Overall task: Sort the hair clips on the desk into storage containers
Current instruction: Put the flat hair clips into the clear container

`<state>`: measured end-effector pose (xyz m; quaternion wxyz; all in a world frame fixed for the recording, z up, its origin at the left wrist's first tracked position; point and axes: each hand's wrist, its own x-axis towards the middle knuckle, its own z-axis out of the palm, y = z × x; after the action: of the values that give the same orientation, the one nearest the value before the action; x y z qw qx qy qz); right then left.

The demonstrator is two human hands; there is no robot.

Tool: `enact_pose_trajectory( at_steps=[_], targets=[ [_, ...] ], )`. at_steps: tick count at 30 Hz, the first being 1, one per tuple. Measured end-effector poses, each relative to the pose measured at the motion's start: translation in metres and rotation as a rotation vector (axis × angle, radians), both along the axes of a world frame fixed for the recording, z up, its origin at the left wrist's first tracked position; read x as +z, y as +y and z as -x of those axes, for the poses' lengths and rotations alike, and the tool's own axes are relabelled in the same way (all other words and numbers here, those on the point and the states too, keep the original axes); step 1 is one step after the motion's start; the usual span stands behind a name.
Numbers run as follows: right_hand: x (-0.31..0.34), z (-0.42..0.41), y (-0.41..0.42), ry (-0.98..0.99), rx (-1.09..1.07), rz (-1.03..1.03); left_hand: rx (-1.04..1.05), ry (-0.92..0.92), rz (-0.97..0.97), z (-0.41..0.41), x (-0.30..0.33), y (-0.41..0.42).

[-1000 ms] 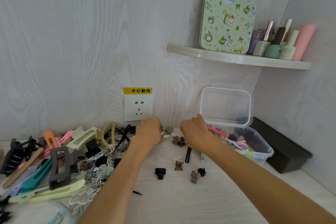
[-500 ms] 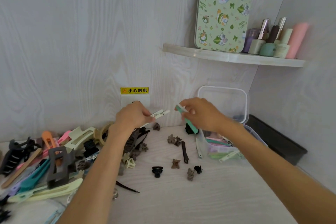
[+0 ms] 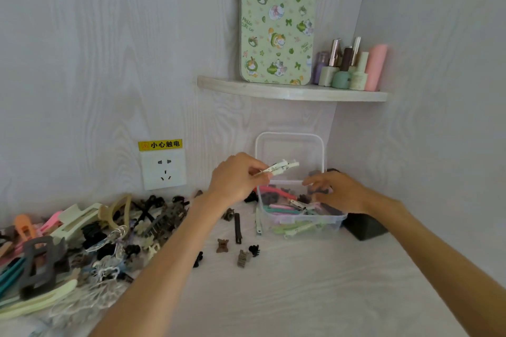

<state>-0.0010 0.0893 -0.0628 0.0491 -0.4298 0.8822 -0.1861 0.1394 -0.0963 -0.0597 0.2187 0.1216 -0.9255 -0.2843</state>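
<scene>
Over the white desk [image 3: 315,290], left hand [image 3: 235,180] pinches white clips [image 3: 279,168]; right hand [image 3: 336,193], fingers loosely spread, reaches into the clear container [image 3: 306,220].

A single head-worn view is given, aimed forward and down across the white wood-grain desk [image 3: 301,295] toward the near corner walls.

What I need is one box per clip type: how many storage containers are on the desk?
2. A clear plastic box by the back wall, already holding clips, and a dark box just right of it in the corner. Others may be out of frame.
</scene>
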Motion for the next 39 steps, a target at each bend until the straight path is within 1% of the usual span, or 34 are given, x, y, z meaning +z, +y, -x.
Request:
enact_pose_trajectory(
  at_steps=[2,4,6,8,9,10,12,13,14,15,17,18,19,21,24,26,28,31,33,36,37,39],
  targets=[
    [0.002,0.0,0.012,0.029,-0.045,0.011,-0.015,-0.082,0.082,0.013,-0.004,0.011],
    [0.004,-0.002,0.021,0.049,-0.12,0.032,-0.021,-0.135,0.119,0.025,-0.011,0.021],
    [0.004,-0.006,0.022,0.094,-0.174,0.063,-0.041,-0.17,0.091,0.034,-0.02,0.026],
    [0.003,-0.014,0.023,0.117,-0.147,0.071,-0.096,-0.188,-0.001,0.031,-0.026,0.032],
    [0.001,-0.018,0.023,0.113,-0.114,0.08,-0.106,-0.165,-0.041,0.024,-0.027,0.034],
    [-0.001,-0.022,0.023,0.106,-0.081,0.093,-0.073,-0.1,-0.073,0.018,-0.031,0.031],
    [-0.003,-0.032,0.019,0.118,-0.025,0.135,0.127,0.052,-0.07,0.003,-0.039,0.017],
    [-0.004,-0.038,0.015,0.141,0.0,0.159,0.234,0.058,-0.037,-0.007,-0.043,0.007],
    [-0.005,-0.044,0.009,0.17,0.028,0.176,0.293,0.001,-0.009,-0.015,-0.047,-0.003],
    [-0.005,-0.052,0.001,0.207,0.07,0.19,0.298,-0.106,-0.003,-0.022,-0.051,-0.01],
    [-0.007,-0.067,-0.019,0.31,0.19,0.189,0.245,-0.368,0.022,-0.03,-0.058,-0.017],
    [-0.009,-0.072,-0.029,0.374,0.257,0.168,0.232,-0.454,0.047,-0.031,-0.061,-0.018],
    [-0.013,-0.076,-0.04,0.435,0.315,0.137,0.232,-0.488,0.055,-0.031,-0.065,-0.018],
    [-0.02,-0.081,-0.057,0.543,0.351,0.036,0.256,-0.477,0.039,-0.03,-0.07,-0.019],
    [-0.023,-0.088,-0.074,0.725,0.277,-0.233,0.31,-0.481,0.07,-0.035,-0.07,-0.021],
    [-0.025,-0.095,-0.082,0.783,0.243,-0.435,0.367,-0.473,0.115,-0.039,-0.068,-0.025],
    [-0.029,-0.102,-0.087,0.836,0.216,-0.586,0.427,-0.451,0.182,-0.045,-0.067,-0.03],
    [-0.033,-0.106,-0.091,0.962,0.217,-0.647,0.454,-0.435,0.222,-0.049,-0.066,-0.034],
    [-0.037,-0.103,-0.092,1.025,0.268,-0.581,0.438,-0.44,0.191,-0.05,-0.065,-0.036],
    [-0.042,-0.096,-0.092,1.006,0.356,-0.382,0.429,-0.428,0.192,-0.05,-0.064,-0.036],
    [-0.045,-0.092,-0.091,0.982,0.373,-0.289,0.421,-0.412,0.197,-0.052,-0.064,-0.037],
    [-0.048,-0.086,-0.087,0.925,0.397,0.004,0.401,-0.378,0.187,-0.057,-0.061,-0.037]
  ],
)
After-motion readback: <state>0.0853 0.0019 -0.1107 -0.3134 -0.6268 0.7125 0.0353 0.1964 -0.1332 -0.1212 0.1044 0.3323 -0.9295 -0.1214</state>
